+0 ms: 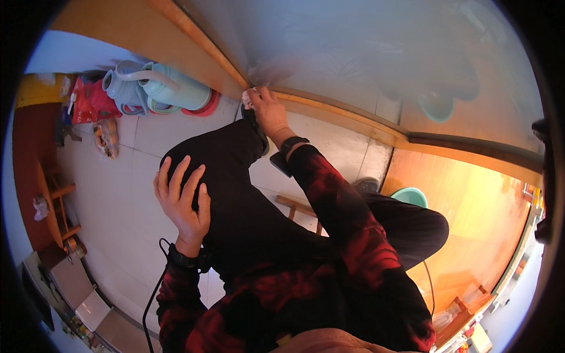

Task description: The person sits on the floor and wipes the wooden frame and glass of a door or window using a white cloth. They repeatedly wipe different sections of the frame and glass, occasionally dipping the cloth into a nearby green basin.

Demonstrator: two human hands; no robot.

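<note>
My right hand presses a crumpled pale pink cloth against the lower corner of a wooden frame. Smeared, cloudy glass fills that frame and reflects the room. Along its bottom runs a wooden rail, to the right of my fingers. Only a small part of the cloth shows beside my fingers. My left hand rests with fingers spread on my bent knee in black trousers, holding nothing. Both wrists wear dark bands.
Two vacuum flasks stand by the wall at left, near a red bag and a clear plastic bag. A green basin sits by a wooden panel at right. Beneath me is a wooden stool. A black cable hangs beside my left arm.
</note>
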